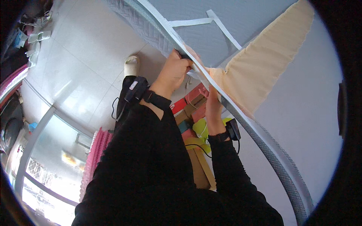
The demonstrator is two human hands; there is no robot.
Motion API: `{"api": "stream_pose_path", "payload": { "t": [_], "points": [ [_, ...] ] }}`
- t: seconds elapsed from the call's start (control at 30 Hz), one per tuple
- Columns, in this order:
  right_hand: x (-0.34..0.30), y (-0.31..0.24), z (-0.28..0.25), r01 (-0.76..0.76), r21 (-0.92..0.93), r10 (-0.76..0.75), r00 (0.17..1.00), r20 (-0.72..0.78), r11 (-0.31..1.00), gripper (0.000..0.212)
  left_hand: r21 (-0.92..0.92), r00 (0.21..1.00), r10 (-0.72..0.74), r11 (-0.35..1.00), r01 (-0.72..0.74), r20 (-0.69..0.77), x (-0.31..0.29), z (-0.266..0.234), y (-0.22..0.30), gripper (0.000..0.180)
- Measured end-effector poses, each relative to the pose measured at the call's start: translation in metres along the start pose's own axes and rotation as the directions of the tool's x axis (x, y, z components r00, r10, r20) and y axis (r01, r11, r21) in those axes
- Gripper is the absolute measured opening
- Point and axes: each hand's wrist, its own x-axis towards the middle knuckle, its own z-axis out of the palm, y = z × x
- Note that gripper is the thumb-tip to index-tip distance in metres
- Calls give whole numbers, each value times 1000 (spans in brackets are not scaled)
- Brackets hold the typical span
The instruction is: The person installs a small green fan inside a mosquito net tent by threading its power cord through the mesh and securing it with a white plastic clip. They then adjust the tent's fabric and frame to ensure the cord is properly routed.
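Black sleeves (229,162) lead to the left hand (174,71), fingers closed on a grey-white band (266,150), and the right hand (213,96), half hidden beneath it, openness and grip unclear. Lengthwise, it slants from beyond the left, rightward past the right.

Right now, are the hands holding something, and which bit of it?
The left hand grips the grey-and-white band by its near edge. The right hand is partly hidden by the band, so its hold cannot be told.

Pale, glossy tiled floor (83,49), grey-framed glass panel (52,139) at lower left, bright white light (45,199) below
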Motion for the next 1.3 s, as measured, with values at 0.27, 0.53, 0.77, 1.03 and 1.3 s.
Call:
{"api": "stream_pose_path", "payload": {
  "t": [0.27,0.53,0.77,1.03,1.3],
  "points": [
    [-8,-15,12,74,-74,-78,996,-54,995,26,474,976,-161,878,73,149,-25,1,-41,21],
    [0,4,-10,314,-632,-372,927,43,709,23,719,961,-50,675,-168,272,-75,-14,-106,26],
    [1,-10,-6,103,-185,-126,985,-118,977,20,584,1000,-5,811,3,3,-15,-37,-68,37],
    [-9,-18,-5,23,30,-19,989,-146,999,27,-52,967,21,999,-8,254,5,-16,-28,51],
    [37,9,-50,-78,323,29,987,156,943,48,-525,995,11,850,42,97,44,18,-43,50]
  ]
}}
